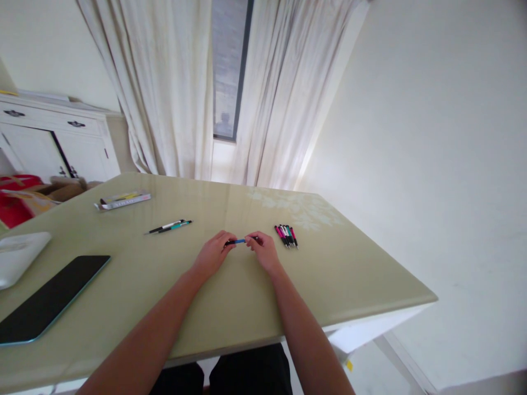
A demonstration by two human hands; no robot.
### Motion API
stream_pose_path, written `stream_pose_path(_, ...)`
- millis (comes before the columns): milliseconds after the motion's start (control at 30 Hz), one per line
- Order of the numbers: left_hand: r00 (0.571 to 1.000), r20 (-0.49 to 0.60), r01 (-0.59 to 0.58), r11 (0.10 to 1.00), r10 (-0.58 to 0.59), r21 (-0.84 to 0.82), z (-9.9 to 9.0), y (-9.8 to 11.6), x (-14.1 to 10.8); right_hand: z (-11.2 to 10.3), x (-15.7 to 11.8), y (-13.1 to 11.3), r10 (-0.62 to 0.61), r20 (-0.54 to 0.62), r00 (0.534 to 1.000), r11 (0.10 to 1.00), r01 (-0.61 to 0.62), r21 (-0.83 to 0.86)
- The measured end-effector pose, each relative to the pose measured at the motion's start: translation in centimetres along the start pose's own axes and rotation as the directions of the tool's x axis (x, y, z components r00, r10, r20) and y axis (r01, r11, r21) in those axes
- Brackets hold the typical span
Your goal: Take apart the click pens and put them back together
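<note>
A blue and black pen [239, 241] lies crosswise between my hands, just over the tabletop. My left hand [214, 253] is closed on its left end, thumb and fingers pinching the black part. At the other end, my right hand [263, 249] pinches the pen with its fingertips. To the right of my right hand lies a row of several pens [286, 236] with pink, white, green and black barrels. Off to the left, a white and black pen [167, 226] rests beside a teal and black pen [175, 226].
A clear-and-white pen package [125, 201] lies at the table's far left. Nearer on the left are a dark tablet [53, 299] and a white box-like object [20, 255]. The pale green table [349, 274] ends close to the wall at right.
</note>
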State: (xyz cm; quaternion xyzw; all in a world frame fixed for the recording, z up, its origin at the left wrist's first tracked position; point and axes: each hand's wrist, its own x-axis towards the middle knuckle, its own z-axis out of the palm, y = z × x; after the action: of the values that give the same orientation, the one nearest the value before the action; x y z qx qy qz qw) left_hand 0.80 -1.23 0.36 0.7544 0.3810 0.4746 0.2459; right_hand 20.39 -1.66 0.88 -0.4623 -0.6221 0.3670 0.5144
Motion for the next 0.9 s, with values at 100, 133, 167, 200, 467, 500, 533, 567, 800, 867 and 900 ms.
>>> stream_pose_path(100,1.0,-0.015,0.014,0.999,-0.013,0.051,-0.44,0.1,0.22,-0.53,0.27,-0.09,0.033,-0.023,0.999,0.996,-0.031,0.08)
stream_pose_path(133,0.999,-0.014,0.03,0.997,-0.029,0.071,-0.5,0.19,0.28,-0.57,0.31,-0.11,0.032,-0.023,0.999,0.995,-0.03,0.093)
stream_pose_path(167,0.999,-0.009,0.051,0.994,-0.051,0.093,-0.52,0.27,0.31,-0.56,0.34,-0.12,0.028,-0.025,0.999,0.994,-0.026,0.104)
stream_pose_path(200,0.997,-0.001,0.076,0.991,-0.077,0.114,-0.51,0.35,0.33,-0.52,0.35,-0.1,0.026,-0.026,0.999,0.993,-0.023,0.113)
stream_pose_path(467,0.987,0.08,0.121,0.975,-0.138,0.188,-0.31,0.39,0.08,-0.3,0.38,0.33,0.025,-0.045,0.999,0.995,-0.021,0.098)
stream_pose_path(500,0.988,0.085,0.109,0.97,-0.13,0.215,-0.3,0.4,0.07,-0.29,0.37,0.33,0.026,-0.041,0.999,0.995,-0.022,0.096)
stream_pose_path(533,0.988,0.084,0.106,0.968,-0.128,0.229,-0.29,0.4,0.06,-0.27,0.36,0.33,0.026,-0.037,0.999,0.995,-0.022,0.094)
stream_pose_path(567,0.988,0.078,0.111,0.968,-0.132,0.227,-0.28,0.41,0.06,-0.24,0.36,0.33,0.026,-0.035,0.999,0.995,-0.023,0.093)
stream_pose_path(800,0.98,0.118,0.127,0.965,-0.157,0.228,-0.34,0.39,-0.01,-0.05,0.45,0.36,0.007,-0.033,0.999,0.995,-0.004,0.1)
stream_pose_path(867,0.983,0.094,0.136,0.971,-0.157,0.197,-0.35,0.43,-0.02,-0.06,0.45,0.34,0.008,-0.044,0.999,0.995,-0.003,0.1)
stream_pose_path(900,0.983,0.09,0.139,0.972,-0.158,0.187,-0.35,0.45,-0.02,-0.06,0.43,0.32,0.011,-0.05,0.999,0.995,-0.006,0.1)
